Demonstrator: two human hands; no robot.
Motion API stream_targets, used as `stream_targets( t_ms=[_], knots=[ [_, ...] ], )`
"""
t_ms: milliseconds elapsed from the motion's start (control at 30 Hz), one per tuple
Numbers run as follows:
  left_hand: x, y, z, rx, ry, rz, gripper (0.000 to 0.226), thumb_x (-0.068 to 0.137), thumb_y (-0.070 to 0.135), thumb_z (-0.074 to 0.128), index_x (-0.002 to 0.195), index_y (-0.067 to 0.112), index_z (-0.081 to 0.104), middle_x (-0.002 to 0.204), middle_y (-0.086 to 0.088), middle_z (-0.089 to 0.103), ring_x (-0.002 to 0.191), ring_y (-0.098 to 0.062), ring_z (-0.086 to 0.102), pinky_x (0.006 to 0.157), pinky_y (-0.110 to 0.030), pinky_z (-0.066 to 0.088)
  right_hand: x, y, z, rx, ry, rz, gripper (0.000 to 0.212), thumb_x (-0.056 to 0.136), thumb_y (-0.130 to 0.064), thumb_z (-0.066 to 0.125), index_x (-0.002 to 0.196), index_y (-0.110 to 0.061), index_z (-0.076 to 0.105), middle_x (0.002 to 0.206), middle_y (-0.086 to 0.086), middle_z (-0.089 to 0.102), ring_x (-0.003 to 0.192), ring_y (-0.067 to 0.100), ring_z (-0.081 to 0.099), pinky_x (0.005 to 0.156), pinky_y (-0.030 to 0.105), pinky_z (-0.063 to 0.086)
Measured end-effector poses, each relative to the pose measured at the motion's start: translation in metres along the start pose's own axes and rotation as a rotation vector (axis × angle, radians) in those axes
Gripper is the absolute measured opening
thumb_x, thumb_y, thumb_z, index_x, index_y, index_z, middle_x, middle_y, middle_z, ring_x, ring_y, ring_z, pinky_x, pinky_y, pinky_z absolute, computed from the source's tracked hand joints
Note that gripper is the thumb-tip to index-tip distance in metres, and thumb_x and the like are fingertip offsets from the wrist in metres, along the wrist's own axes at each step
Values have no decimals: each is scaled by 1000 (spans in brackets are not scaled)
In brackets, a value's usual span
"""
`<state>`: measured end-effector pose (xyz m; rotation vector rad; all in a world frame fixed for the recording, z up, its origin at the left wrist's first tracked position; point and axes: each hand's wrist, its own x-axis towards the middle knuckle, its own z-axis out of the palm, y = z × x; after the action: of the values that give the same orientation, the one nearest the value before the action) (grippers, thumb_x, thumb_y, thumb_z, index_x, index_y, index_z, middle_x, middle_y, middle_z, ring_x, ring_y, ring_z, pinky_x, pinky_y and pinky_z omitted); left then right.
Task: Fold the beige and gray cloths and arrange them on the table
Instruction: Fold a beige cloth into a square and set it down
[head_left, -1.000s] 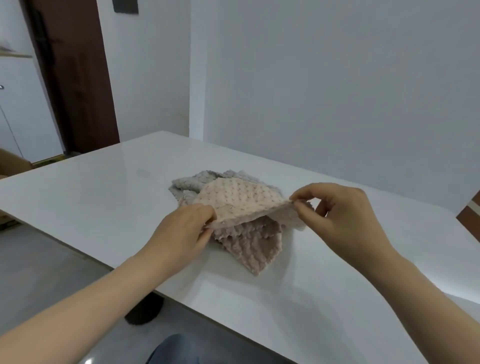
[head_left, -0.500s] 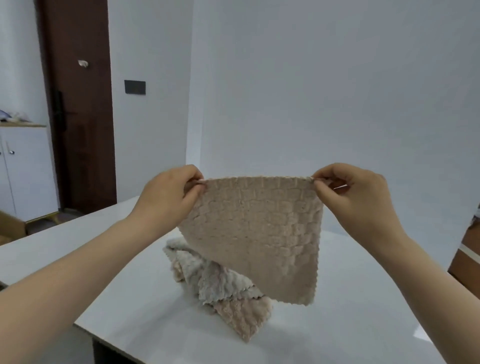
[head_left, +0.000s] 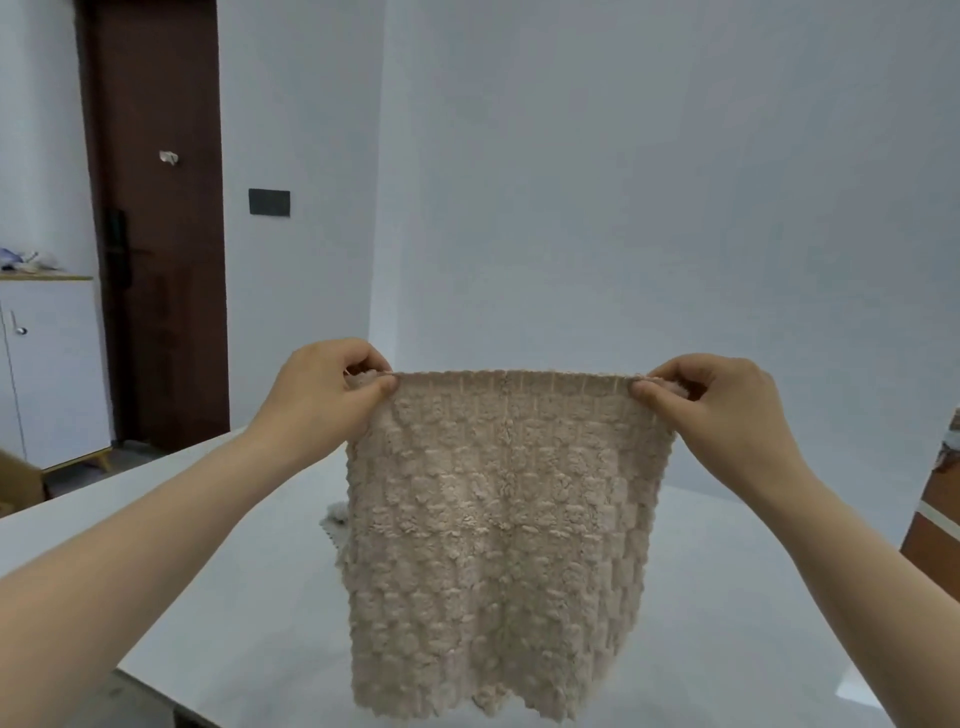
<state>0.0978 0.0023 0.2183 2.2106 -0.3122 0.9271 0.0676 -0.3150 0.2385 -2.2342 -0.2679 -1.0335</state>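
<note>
A fluffy beige cloth (head_left: 498, 530) hangs spread out flat in the air above the white table (head_left: 249, 587). My left hand (head_left: 327, 395) pinches its top left corner and my right hand (head_left: 717, 410) pinches its top right corner, so the top edge is stretched straight. The cloth's lower edge hangs near the table's front. Behind its left side a small bit of the other cloths (head_left: 335, 522) peeks out on the table; the rest of that pile is hidden.
A brown door (head_left: 156, 234) and a white cabinet (head_left: 47, 374) stand at the left beyond the table. Pale walls rise behind. A brown piece of furniture (head_left: 935, 530) shows at the right edge. The table's front edge runs at the lower left.
Both hands have lifted the beige cloth off the pile and pulled it out wider and taut. It now hangs full width and covers the pile.
</note>
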Motion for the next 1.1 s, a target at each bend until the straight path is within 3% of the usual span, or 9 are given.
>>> stream_targets(
  t_ms=[200,300,367,433,600,767,900,1100],
  knots=[
    [-2,-9,11,2,7,-82,41,78,46,71,64,9,59,56,-3,59,55,-18,58,58,-31,47,-4,19,7,65,-75,117,15,84,-26,70,71,-21,71,65,7,65,62,17,59,58,20,43],
    [-1,-7,18,-56,-38,-169,49,77,45,72,65,0,55,53,0,49,51,-15,51,57,-31,48,-7,23,11,73,-135,133,12,86,-25,67,76,-21,73,71,9,68,66,23,62,62,26,48],
    [-1,-2,21,-230,-91,-258,50,78,40,74,71,-7,56,56,-4,53,51,-13,58,59,-30,58,-8,22,12,128,-172,163,13,87,-22,66,77,-19,73,69,10,68,55,16,57,59,27,49],
    [-1,5,23,-400,-150,-321,50,78,36,75,79,-11,58,62,-10,59,52,-15,63,58,-30,59,-7,18,14,244,-197,225,10,87,-16,64,82,-16,73,61,8,63,48,9,53,55,24,46],
    [-2,21,30,-614,-190,-396,39,81,30,72,91,-7,65,72,-12,62,51,-12,62,55,-23,56,-9,7,14,490,-285,339,22,90,-3,54,101,-18,67,52,-2,52,43,12,44,49,23,41],
    [-1,29,36,-885,-156,-523,17,88,21,65,83,5,64,52,5,62,47,-6,61,51,-17,54,-7,3,15,684,-276,509,18,91,-2,49,96,-12,64,49,-7,49,39,8,42,42,18,39],
    [-3,25,41,-909,-143,-592,14,90,15,62,80,5,64,53,1,64,47,-7,63,50,-17,53,-5,11,21,749,-217,657,14,93,-5,50,90,-12,62,55,0,54,42,8,47,41,16,43],
    [-15,22,51,-906,-214,-567,11,89,10,63,90,0,68,81,-13,67,64,-16,64,62,-22,58,-17,13,23,725,-331,582,18,92,1,47,85,-9,60,63,6,63,50,13,58,49,18,51]
  ],
)
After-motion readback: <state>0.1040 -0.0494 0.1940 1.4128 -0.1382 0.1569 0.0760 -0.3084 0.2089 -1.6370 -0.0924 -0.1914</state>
